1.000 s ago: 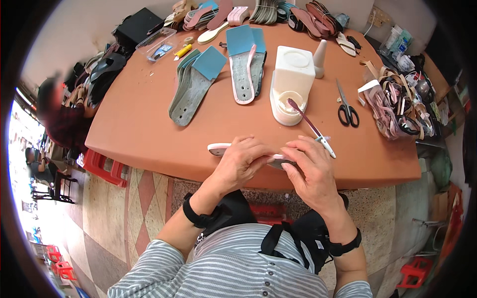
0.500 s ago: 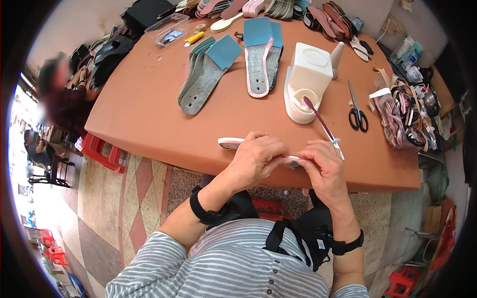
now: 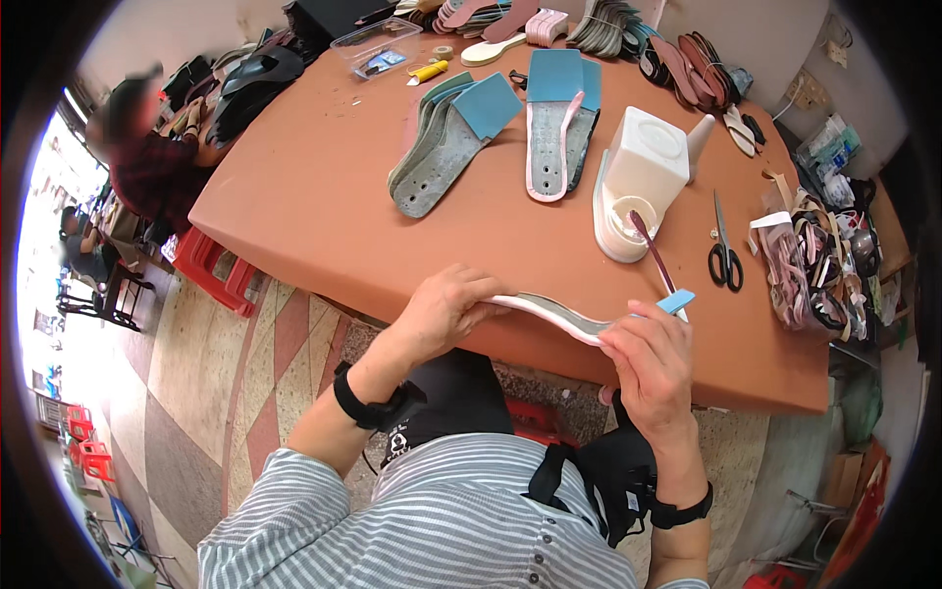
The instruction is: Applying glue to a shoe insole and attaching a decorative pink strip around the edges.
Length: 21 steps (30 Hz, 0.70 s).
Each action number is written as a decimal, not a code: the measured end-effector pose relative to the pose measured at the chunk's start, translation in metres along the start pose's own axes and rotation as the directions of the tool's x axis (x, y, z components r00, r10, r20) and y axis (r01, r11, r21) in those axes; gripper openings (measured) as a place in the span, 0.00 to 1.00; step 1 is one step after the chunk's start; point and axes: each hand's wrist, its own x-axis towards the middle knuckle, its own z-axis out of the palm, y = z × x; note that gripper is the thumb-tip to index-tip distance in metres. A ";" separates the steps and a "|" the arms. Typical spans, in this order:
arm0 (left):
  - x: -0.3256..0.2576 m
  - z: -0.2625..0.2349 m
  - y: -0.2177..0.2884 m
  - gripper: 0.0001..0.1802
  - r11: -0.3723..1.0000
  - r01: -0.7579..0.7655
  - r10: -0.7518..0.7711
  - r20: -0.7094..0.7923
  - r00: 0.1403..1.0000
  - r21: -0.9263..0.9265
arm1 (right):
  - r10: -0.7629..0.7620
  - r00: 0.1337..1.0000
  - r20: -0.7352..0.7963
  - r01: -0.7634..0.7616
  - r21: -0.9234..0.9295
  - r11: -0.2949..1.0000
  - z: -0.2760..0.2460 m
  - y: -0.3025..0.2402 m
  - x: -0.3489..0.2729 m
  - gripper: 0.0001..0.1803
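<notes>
A curved grey shoe insole [image 3: 564, 311] with a white edge strip is stretched between my two hands at the table's front edge. My left hand [image 3: 446, 306] is closed on its left end, fingers pinching the rim. My right hand [image 3: 650, 361] grips the other end, where a blue tip [image 3: 675, 301] sticks out above the fingers. Just beyond my right hand stands a white plastic pot [image 3: 643, 152] with a cup at its foot. A dark-red-handled brush [image 3: 653, 250] leans out of that cup. Another insole [image 3: 547, 147], edged partly in pale pink, lies farther back.
Several stacked grey insoles [image 3: 427, 162] with blue ends lie left of centre. Black-handled scissors [image 3: 725, 260] rest to the right, beside a bag of straps [image 3: 800, 280]. A yellow tube [image 3: 428, 73] and clear box [image 3: 376, 49] are at the back. A person [image 3: 147, 157] sits at the left.
My hands have moved apart, and the insole between them now shows along its length with its blue tip. The view has shifted, so the table's things appear farther right.
</notes>
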 end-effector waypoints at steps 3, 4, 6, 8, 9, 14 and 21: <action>-0.011 0.011 -0.004 0.20 0.981 0.085 -0.121 -0.209 0.970 -0.175 | -0.038 0.991 -0.132 0.023 -0.114 0.993 -0.011 -0.010 0.011 0.12; -0.013 0.014 -0.002 0.20 0.980 0.087 -0.126 -0.219 0.967 -0.180 | -0.024 0.963 -0.267 -0.022 -0.167 0.986 -0.014 -0.013 0.012 0.14; -0.013 0.021 0.005 0.20 0.655 0.292 -0.504 -0.115 0.856 -0.697 | -0.018 0.942 -0.334 -0.032 -0.144 0.989 -0.019 -0.014 0.002 0.14; -0.011 0.027 0.009 0.18 0.593 0.235 -0.542 -0.166 0.824 -0.770 | 0.350 0.852 -0.389 -0.279 0.227 0.933 -0.019 -0.015 -0.014 0.10; -0.009 0.031 0.012 0.17 0.532 0.183 -0.575 -0.194 0.795 -0.827 | 0.518 0.826 -0.221 -0.434 0.338 0.835 -0.016 -0.016 -0.021 0.08; -0.001 0.041 0.041 0.25 0.874 0.077 -0.329 -0.467 0.821 -0.480 | 0.637 0.652 0.411 -0.717 0.607 0.342 0.018 -0.035 -0.015 0.15; -0.012 0.060 0.056 0.33 0.982 -0.094 0.022 -0.395 0.918 -0.162 | 0.748 0.557 0.361 -0.580 0.813 0.039 0.025 -0.038 -0.008 0.15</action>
